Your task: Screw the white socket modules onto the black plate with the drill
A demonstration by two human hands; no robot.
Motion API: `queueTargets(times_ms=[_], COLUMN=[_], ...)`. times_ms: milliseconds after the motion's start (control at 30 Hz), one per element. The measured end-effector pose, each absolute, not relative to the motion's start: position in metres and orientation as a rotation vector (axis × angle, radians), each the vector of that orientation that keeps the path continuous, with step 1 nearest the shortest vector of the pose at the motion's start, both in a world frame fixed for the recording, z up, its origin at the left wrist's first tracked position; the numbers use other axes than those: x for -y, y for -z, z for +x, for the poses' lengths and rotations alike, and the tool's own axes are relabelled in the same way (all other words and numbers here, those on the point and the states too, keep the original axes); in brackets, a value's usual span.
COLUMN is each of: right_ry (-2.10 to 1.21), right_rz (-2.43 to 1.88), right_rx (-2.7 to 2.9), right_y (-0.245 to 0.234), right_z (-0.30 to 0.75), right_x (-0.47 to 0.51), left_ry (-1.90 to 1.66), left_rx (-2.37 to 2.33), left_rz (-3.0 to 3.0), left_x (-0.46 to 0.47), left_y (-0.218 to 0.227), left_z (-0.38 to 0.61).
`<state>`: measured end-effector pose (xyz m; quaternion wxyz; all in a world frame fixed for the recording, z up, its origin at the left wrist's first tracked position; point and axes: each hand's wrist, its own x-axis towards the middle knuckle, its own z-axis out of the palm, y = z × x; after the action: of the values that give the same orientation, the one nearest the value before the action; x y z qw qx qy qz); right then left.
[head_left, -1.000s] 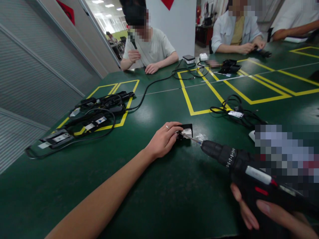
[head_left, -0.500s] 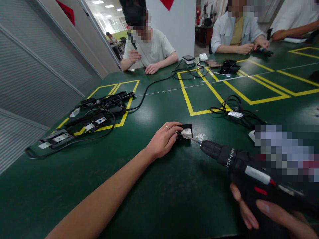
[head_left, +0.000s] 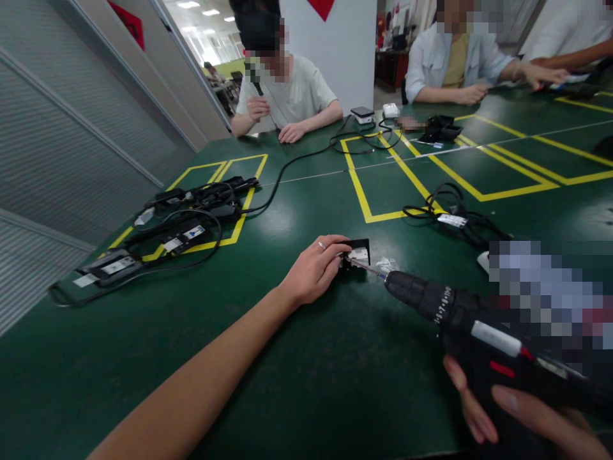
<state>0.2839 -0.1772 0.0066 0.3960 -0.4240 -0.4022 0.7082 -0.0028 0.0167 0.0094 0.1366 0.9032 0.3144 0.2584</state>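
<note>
My left hand [head_left: 315, 268] reaches across the green table [head_left: 297, 383] and pinches a small black box with a white label [head_left: 358, 253], holding it down. My right hand [head_left: 507, 412] at the lower right is wrapped round the grip of a black cordless screwdriver [head_left: 460, 313]. Its thin bit [head_left: 368, 269] points left and touches the box's near face. A small clear plastic scrap [head_left: 385, 262] lies just right of the box.
Several black power adapters with cables [head_left: 177, 220] lie in a yellow-taped square at left. A coiled black cable with a white tag [head_left: 453, 214] lies to the right. Other people sit at the far edge of the table; small boxes [head_left: 363, 114] and cables lie near them.
My hands and the screwdriver have held still. A person at the far right has stretched an arm out to the right.
</note>
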Motion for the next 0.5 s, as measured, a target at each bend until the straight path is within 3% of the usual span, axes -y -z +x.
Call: queueTargets(times_ms=[500], right_ry=[-1.805], right_rz=[-1.058], right_rx=[0.998], right_y=[-0.0061], right_z=[0.2838], right_x=[0.1772], left_ry=[-0.765], left_rx=[-0.905], left_rz=[2.606], left_x=[-0.0169], left_y=[-0.0095], left_z=[-0.0030])
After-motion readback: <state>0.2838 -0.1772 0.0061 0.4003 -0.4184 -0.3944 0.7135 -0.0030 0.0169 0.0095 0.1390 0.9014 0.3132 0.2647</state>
